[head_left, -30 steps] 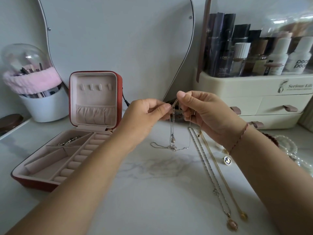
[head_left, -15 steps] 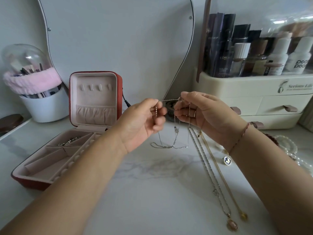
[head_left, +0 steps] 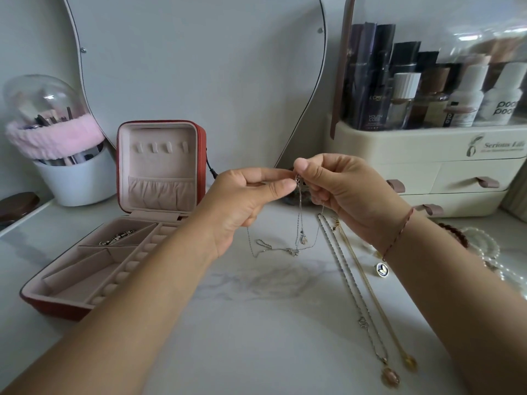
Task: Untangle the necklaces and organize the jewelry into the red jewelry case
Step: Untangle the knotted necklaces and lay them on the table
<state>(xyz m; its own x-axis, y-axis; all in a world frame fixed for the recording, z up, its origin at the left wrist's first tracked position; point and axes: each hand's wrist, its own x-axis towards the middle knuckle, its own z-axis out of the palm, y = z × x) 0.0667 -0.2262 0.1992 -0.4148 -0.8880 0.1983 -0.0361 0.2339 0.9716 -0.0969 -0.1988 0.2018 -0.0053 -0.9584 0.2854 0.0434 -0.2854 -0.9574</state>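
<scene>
My left hand (head_left: pixel 245 201) and my right hand (head_left: pixel 342 192) pinch the top of a thin silver necklace (head_left: pixel 300 220) between thumb and fingers, above the marble tabletop. Its chain hangs down with a small pendant, and the lower loop rests on the table. The red jewelry case (head_left: pixel 119 240) stands open at the left, its lid upright; a dark bracelet-like piece (head_left: pixel 117 238) lies in a rear compartment. A silver chain with a pink pendant (head_left: pixel 353 292) and a gold chain (head_left: pixel 373 297) lie stretched out to the right. A small round pin (head_left: pixel 382 269) lies near my right wrist.
A pearl strand (head_left: pixel 484 246) and dark beads (head_left: pixel 453 232) lie at the far right. A cream cosmetics organizer with drawers (head_left: pixel 445 169) stands behind them. A white brush holder with a pink band (head_left: pixel 62 155) is at the back left, and a mirror (head_left: pixel 199 67) leans behind.
My hands parted slightly half a second ago with the chain spread between them. Now they have come back together, both pinching the chain at one point, and the pendant hangs lower.
</scene>
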